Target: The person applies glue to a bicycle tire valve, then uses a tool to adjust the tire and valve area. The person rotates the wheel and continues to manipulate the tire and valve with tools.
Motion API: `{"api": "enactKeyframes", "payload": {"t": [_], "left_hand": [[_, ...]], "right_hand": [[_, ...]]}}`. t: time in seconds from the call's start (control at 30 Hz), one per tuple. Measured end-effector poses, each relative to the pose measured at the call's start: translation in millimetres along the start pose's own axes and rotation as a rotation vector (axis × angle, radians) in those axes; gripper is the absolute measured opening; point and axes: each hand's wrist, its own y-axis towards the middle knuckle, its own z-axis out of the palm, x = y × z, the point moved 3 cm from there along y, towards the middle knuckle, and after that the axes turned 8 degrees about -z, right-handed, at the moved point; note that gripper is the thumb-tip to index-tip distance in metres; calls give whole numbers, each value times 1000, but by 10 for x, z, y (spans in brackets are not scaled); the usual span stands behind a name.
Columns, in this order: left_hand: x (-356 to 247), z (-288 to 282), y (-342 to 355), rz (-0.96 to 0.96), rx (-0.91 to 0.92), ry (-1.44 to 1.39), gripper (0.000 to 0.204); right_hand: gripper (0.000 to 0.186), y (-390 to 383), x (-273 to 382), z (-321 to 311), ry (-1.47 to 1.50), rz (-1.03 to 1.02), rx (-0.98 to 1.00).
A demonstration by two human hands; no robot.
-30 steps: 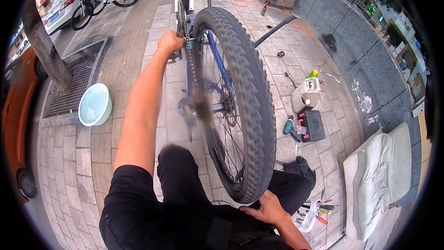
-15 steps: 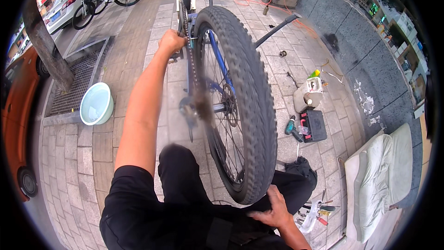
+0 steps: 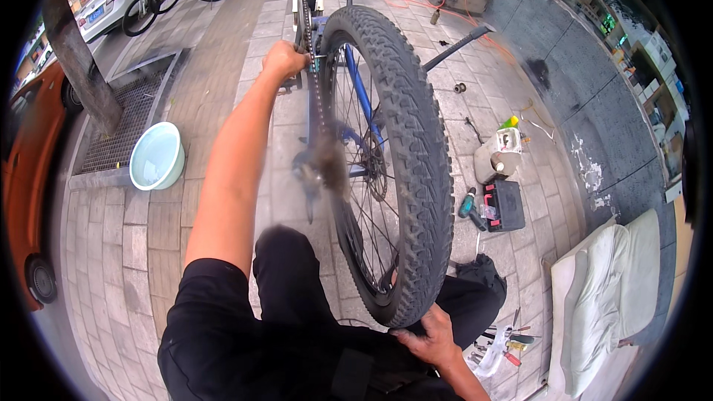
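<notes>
Left hand fingers closed on far blue bicycle frame, right hand fingers spread open on near black knobby tyre

1. I see my left hand gripping the bicycle's chain area beside the knobby rear tyre.
2. My right hand rests against the tyre's lower edge.
3. A pale blue basin sits on the paving, well apart.
</notes>
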Motion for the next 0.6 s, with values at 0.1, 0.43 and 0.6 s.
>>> {"api": "enactKeyframes", "payload": {"t": [0.1, 0.43, 0.6], "left_hand": [[-12, -1, -10, 1, -12, 17, 35], [-16, 4, -14, -8, 2, -14, 36], [0, 8, -10, -4, -15, -2, 36]], "right_hand": [[52, -72, -79, 68, -2, -5, 17], [46, -408, -473, 454, -46, 121, 191], [50, -95, -204, 226, 8, 119, 196]]}}
